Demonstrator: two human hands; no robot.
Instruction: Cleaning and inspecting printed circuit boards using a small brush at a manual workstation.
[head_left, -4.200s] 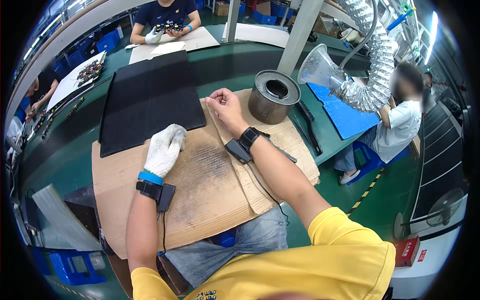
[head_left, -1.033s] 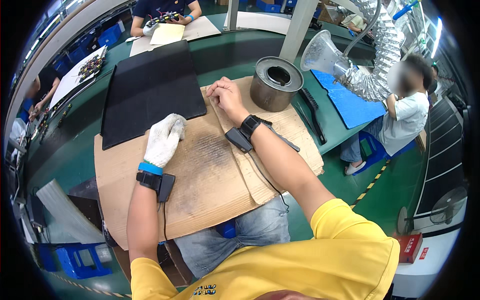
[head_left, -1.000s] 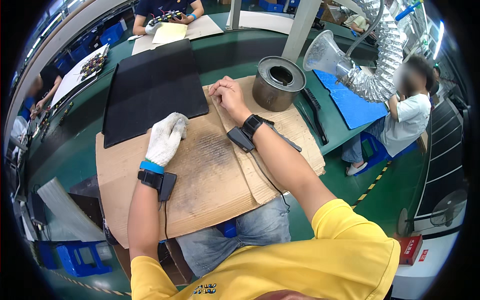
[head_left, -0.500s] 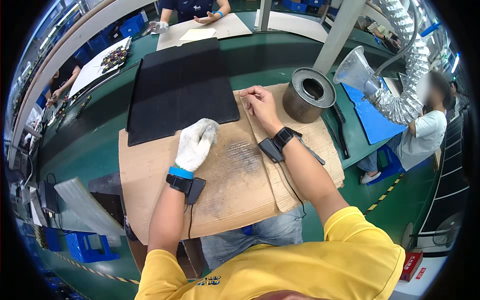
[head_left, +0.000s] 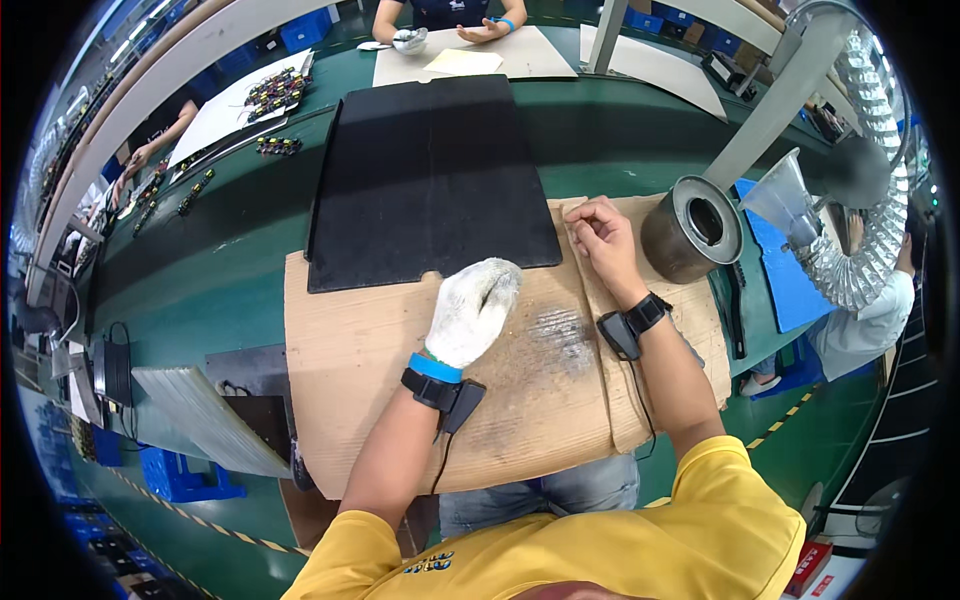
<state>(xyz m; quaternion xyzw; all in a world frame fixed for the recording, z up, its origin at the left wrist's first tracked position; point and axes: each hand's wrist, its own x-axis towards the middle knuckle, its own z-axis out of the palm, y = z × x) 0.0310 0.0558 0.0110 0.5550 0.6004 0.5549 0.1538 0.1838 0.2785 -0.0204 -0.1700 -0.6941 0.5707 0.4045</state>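
Note:
My left hand (head_left: pixel 475 312), in a white work glove with a grey-smudged back, rests closed on the brown cardboard sheet (head_left: pixel 375 385), next to the near edge of a flat black mat (head_left: pixel 430 185). Its fingertips are hidden, so whatever it may hold does not show. To the right, my bare right hand (head_left: pixel 605 240) is closed too, fingers curled in toward the thumb, above a folded strip of cardboard. I cannot make out anything inside it. Just beyond that hand stands a round metal can (head_left: pixel 678 240) with a ring-shaped lid and a dark central opening.
A black-handled brush (head_left: pixel 737 310) lies right of the can, near a blue sheet (head_left: pixel 792 285). A clear funnel hood (head_left: pixel 785 200) on a silver duct hangs there. Clear-edged panels (head_left: pixel 205 415) lean at left. Across the green bench, a person's hands work over a pale board (head_left: pixel 545 55).
The view has swung left, so everything sits further right in the picture. Both hands keep the same closed pose and place beside the mat.

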